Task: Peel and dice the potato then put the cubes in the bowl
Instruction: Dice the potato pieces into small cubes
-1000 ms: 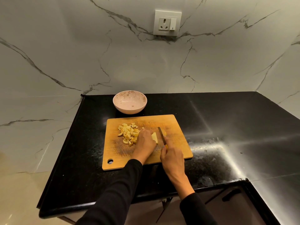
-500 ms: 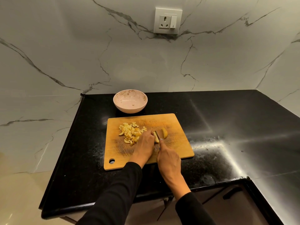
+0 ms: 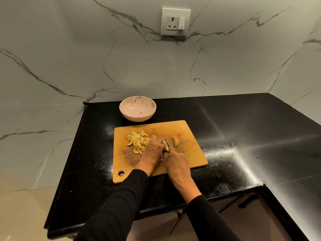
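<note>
Nearest, black sleeves (image 3: 121,206) reaching in over the black counter (image 3: 243,136) to a wooden board (image 3: 187,159); right hand (image 3: 177,166) closed round a knife (image 3: 167,143), forefinger along its back, blade down on a potato piece (image 3: 165,144). Left hand (image 3: 152,150) curled, fingertips pressing that piece to the board at mid-board. Just left of it, a heap of cubes (image 3: 138,141); just right of the blade, a lone wedge (image 3: 175,141); beyond the board's far edge, close but apart, a pink bowl (image 3: 137,108), and on the marble wall (image 3: 69,58) behind, a socket (image 3: 175,21).
</note>
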